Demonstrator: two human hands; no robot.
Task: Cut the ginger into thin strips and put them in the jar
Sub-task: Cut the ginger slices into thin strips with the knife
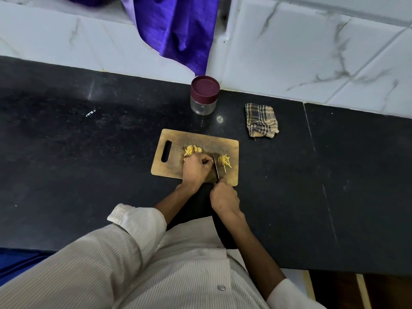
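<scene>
A wooden cutting board (174, 139) lies on the black counter. Yellow ginger slices (193, 150) sit near its middle, partly under my left hand (196, 169), which presses down on ginger with curled fingers. My right hand (224, 198) grips a knife (215, 167) by the handle; the blade stands just right of my left fingertips. A small pile of thin ginger strips (224, 162) lies to the right of the blade. The glass jar (204, 95), with its maroon lid on, stands behind the board.
A folded checked cloth (261, 120) lies to the right of the jar. Purple fabric (178, 30) hangs over the white tiled wall behind. The black counter (89, 163) stretches left and right of the board.
</scene>
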